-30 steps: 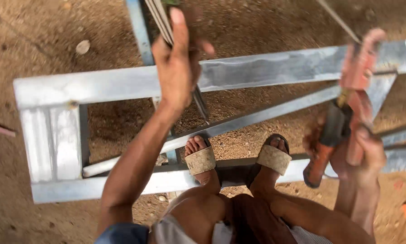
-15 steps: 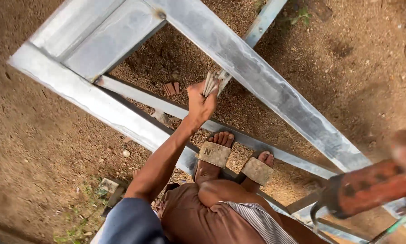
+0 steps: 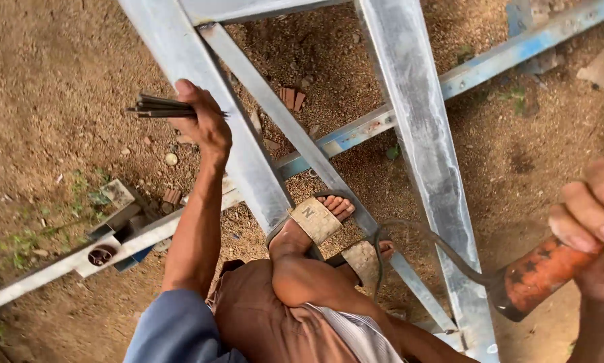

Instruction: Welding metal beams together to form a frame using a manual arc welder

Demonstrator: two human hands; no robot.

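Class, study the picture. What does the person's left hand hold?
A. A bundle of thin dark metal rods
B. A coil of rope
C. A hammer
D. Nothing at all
A: the left hand grips a bundle of thin dark rods, their ends sticking out sideways over the dirt ground.

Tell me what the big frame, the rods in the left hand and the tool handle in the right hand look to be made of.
Frame: metal, likely galvanised steel, dull silver with a mottled sheen. Rods in the left hand: thin, dark and straight, apparently metal, perhaps coated. Handle in the right hand: orange-red, scuffed with dark marks, probably rubber or plastic; a dark cable leaves its end.
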